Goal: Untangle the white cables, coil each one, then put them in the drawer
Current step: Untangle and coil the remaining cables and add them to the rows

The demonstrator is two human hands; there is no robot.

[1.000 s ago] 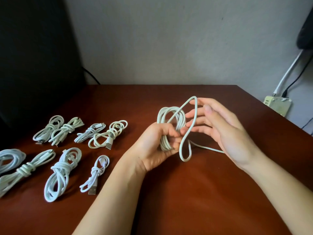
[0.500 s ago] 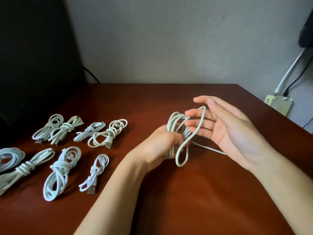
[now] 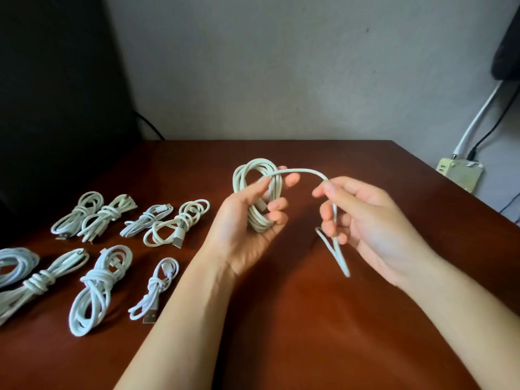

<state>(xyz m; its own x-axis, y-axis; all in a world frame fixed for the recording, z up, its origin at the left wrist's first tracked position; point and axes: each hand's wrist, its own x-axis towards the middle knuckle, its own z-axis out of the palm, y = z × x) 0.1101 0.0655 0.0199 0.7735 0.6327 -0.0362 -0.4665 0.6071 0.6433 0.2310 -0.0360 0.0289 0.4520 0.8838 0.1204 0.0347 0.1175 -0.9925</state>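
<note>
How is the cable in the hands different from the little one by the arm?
The held cable is gripped in the left hand; the little cable lies on the table. The held cable's loose tail runs to the right hand; the little cable is wrapped round its middle. The held cable's coil looks fatter than the little cable's. Both are white.

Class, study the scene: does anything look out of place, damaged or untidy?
Nothing stands out. Finished cables lie bundled in rows, left on the table. The only loose end is the tail the right hand holds, off the coil in the left hand.
</note>
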